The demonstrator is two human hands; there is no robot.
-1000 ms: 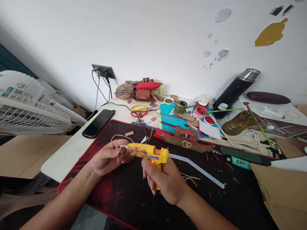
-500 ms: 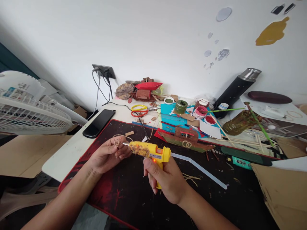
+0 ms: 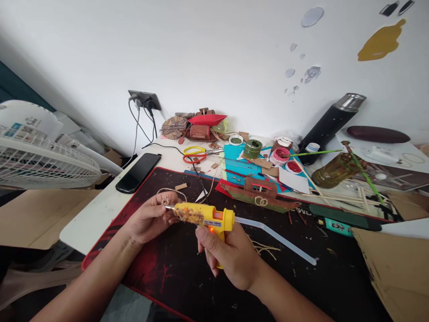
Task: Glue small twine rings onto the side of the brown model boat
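My right hand [image 3: 231, 255] is wrapped round the handle of a yellow glue gun [image 3: 204, 215], its body smeared brown and an orange light glowing on it. A long bent glue stick [image 3: 278, 236] sticks out of its back end. Between the fingertips of my left hand [image 3: 147, 219] a small coil of twine [image 3: 165, 201] is pinched. The metal nozzle [image 3: 169, 207] is at the coil; whether it touches I cannot tell. A loose strand of the twine trails over the dark mat. Beyond the gun lies a model boat [image 3: 258, 195] with twine rings on its side.
Scissors [image 3: 201, 154], paint pots [image 3: 253, 148] and a blue sheet [image 3: 234, 156] lie behind the mat [image 3: 187, 277]. A phone [image 3: 138, 172] and a fan [image 3: 47, 156] are at left. At right stand a black flask [image 3: 330, 123] and a brush jar [image 3: 335, 172]; cardboard [image 3: 395, 268] lies nearer.
My right hand has shifted the glue gun slightly left and down, bringing its nozzle closer to the twine coil. The left hand has stayed nearly still.
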